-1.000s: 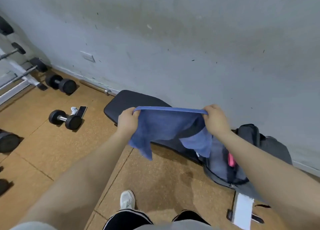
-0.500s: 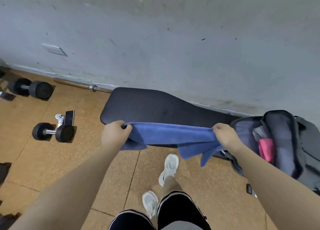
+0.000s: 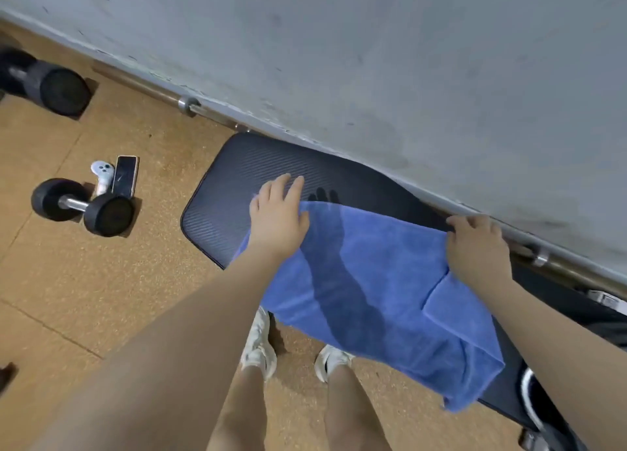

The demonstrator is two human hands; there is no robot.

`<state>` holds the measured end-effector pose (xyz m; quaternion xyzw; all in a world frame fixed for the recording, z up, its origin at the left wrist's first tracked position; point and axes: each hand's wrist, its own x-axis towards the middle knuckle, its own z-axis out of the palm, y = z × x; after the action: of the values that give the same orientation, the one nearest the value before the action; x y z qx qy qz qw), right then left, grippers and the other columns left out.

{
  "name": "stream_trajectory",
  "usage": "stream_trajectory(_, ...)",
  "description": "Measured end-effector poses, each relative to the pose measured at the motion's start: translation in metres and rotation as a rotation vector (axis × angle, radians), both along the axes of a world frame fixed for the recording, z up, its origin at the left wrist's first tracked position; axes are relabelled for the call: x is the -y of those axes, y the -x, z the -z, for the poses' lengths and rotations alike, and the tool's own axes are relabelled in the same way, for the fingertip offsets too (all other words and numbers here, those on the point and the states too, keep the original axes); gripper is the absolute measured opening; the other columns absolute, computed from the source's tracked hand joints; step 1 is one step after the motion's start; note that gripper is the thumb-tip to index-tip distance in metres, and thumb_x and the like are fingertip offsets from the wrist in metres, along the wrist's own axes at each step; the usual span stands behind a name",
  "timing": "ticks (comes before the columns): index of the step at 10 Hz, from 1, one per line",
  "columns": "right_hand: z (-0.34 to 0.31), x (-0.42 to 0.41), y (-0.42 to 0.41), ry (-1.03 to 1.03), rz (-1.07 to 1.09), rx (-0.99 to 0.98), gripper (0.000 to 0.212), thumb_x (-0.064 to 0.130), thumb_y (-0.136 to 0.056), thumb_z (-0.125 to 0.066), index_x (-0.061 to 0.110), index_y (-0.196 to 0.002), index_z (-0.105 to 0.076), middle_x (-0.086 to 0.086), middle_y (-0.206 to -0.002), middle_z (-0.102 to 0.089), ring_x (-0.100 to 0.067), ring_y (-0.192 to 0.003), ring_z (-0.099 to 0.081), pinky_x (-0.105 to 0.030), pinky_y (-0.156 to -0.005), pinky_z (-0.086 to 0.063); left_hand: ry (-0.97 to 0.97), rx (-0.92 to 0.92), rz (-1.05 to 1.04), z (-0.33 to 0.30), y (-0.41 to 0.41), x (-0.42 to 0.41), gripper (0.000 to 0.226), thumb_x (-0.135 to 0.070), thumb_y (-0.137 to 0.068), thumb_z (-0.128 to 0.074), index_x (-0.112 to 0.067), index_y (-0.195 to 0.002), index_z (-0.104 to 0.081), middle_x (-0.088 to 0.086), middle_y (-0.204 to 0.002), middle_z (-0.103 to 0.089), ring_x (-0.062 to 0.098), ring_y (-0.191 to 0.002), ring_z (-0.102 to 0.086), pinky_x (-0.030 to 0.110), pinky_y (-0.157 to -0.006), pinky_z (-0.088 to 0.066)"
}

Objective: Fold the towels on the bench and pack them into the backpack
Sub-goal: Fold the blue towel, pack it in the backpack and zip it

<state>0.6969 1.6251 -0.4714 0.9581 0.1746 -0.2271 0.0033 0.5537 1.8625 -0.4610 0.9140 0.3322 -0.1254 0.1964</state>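
Observation:
A blue towel (image 3: 373,281) lies spread across the black padded bench (image 3: 237,186), its near edge hanging over the front side above my shoes. My left hand (image 3: 276,220) holds the towel's far left corner, fingers stretched forward over the bench pad. My right hand (image 3: 476,247) grips the far right corner with curled fingers, close to the wall. A small flap is folded over below my right hand. Dark fabric at the right edge (image 3: 607,318) may be the backpack; most of it is out of view.
The bench stands against a grey wall (image 3: 407,60) with a steel bar (image 3: 190,106) along its foot. On the cork floor to the left lie a dumbbell (image 3: 81,206), a phone (image 3: 125,181), a white controller (image 3: 101,174) and a larger dumbbell (image 3: 51,87).
The towel was held stretched in the air in front of the bench; now it is lowered and laid flat across the pad. I have leaned in, and the backpack has slid out of view.

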Motion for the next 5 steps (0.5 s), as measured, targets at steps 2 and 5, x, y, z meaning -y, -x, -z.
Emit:
stream_trajectory(2, 0.04, -0.1, 0.058, -0.303, -0.223, -0.159, 0.025, 0.013, -0.09, -0.047, 0.009, -0.113, -0.059, -0.008, -0.118, -0.054, -0.029, -0.102, -0.053, -0.037, -0.082, -0.045, 0.11, -0.151, -0.1, 0.058, 0.064, -0.031, 0.061, -0.021, -0.092, -0.048, -0.011, -0.145, -0.019, 0.007, -0.153, -0.018, 0.028, -0.138, -0.02, 0.041, -0.108, -0.023)
stream_trajectory(5, 0.084, -0.264, 0.109, -0.042, -0.761, -0.136, 0.052, 0.031, -0.1, -0.023, 0.015, -0.148, -0.008, -0.015, -0.151, -0.023, -0.027, -0.137, -0.025, -0.023, -0.107, -0.029, -0.023, -0.171, -0.083, 0.103, 0.114, -0.088, 0.045, -0.033, -0.064, -0.081, 0.0, -0.088, -0.062, 0.022, -0.106, -0.058, 0.041, -0.092, -0.057, 0.045, -0.075, -0.047)
